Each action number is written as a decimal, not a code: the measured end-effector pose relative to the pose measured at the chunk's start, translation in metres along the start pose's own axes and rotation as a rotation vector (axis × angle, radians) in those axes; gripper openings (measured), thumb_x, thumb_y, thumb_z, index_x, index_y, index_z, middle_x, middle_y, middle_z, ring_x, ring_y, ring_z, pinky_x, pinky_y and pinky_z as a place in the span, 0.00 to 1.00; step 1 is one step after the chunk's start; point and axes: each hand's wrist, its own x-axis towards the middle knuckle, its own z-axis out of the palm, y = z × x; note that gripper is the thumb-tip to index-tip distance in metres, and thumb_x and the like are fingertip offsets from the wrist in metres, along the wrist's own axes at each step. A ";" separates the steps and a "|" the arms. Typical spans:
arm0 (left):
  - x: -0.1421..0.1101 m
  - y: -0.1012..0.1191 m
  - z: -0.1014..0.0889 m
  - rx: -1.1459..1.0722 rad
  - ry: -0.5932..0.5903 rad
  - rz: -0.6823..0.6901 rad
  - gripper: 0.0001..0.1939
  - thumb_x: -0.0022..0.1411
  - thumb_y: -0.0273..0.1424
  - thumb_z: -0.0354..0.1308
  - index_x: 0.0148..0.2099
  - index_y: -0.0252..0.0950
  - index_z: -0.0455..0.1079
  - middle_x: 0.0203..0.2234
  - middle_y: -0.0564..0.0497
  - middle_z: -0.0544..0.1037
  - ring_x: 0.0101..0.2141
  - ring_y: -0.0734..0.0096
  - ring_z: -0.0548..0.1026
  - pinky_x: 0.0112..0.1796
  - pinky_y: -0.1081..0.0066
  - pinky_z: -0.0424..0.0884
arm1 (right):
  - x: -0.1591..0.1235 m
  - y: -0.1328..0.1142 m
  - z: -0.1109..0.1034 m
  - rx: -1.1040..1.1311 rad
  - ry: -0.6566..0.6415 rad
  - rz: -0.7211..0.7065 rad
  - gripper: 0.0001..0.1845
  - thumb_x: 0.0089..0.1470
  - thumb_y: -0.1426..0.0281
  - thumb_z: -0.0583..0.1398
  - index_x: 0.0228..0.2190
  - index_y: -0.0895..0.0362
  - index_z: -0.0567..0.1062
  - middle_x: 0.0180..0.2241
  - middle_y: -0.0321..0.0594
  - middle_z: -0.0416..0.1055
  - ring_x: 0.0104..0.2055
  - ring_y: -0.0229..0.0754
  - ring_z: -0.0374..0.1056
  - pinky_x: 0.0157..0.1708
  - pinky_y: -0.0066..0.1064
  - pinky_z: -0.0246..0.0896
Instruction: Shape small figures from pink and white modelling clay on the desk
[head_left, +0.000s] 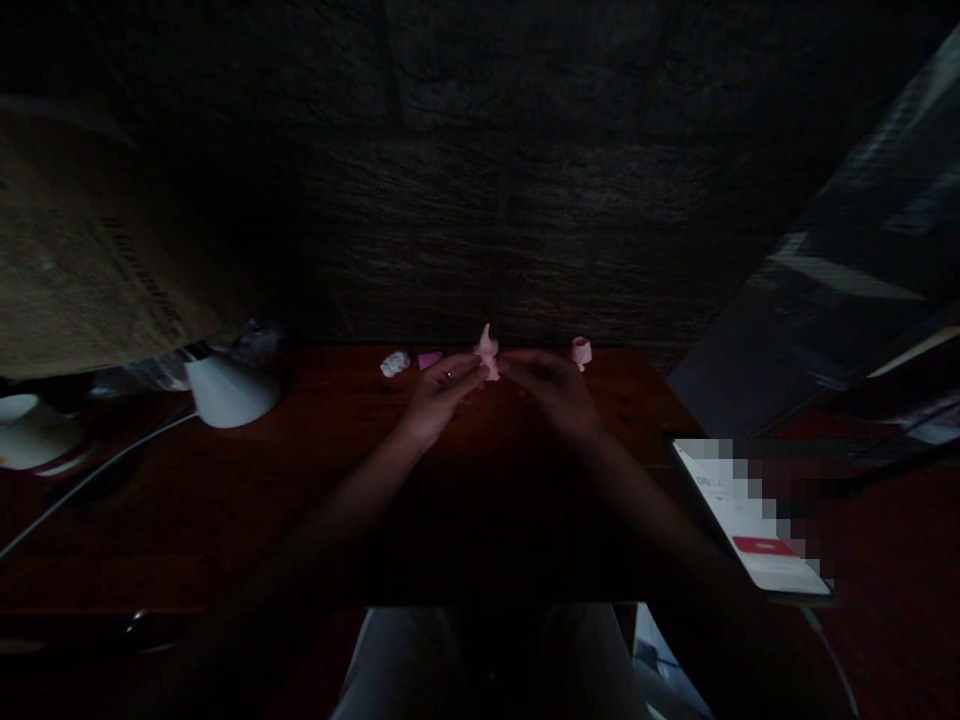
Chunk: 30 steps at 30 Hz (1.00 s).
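Note:
Between my hands stands a small pale pink figure, upright, with a thin pointed top, a wider middle and a flared base. It looks like modelling clay, though the dim light hides its detail. The fingers of my left hand pinch it from the left. From the other side, my right hand closes its fingertips on the lower part. A pink cup-shaped piece sits just beyond my right hand. Past my left hand are a flat magenta piece and a crumpled white lump.
The dark wooden table meets a rough block wall. At the left are a white cone-shaped object with a cable, a patterned cup and a large brown bag. A lit tablet or phone lies at the right edge.

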 end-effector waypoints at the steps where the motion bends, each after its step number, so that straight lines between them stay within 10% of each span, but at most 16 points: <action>1: 0.000 0.000 0.000 0.008 0.000 -0.001 0.19 0.47 0.40 0.73 0.41 0.37 0.78 0.32 0.50 0.82 0.29 0.74 0.76 0.26 0.76 0.64 | 0.000 0.001 0.000 -0.010 -0.006 -0.006 0.14 0.48 0.58 0.69 0.33 0.55 0.83 0.30 0.36 0.78 0.29 0.36 0.67 0.29 0.28 0.60; 30: 0.000 -0.001 -0.001 0.061 0.001 0.022 0.20 0.48 0.44 0.73 0.39 0.37 0.81 0.30 0.48 0.82 0.27 0.74 0.74 0.24 0.75 0.63 | 0.001 0.011 -0.001 -0.116 -0.006 -0.065 0.15 0.51 0.57 0.68 0.35 0.54 0.82 0.35 0.39 0.80 0.32 0.39 0.70 0.31 0.30 0.65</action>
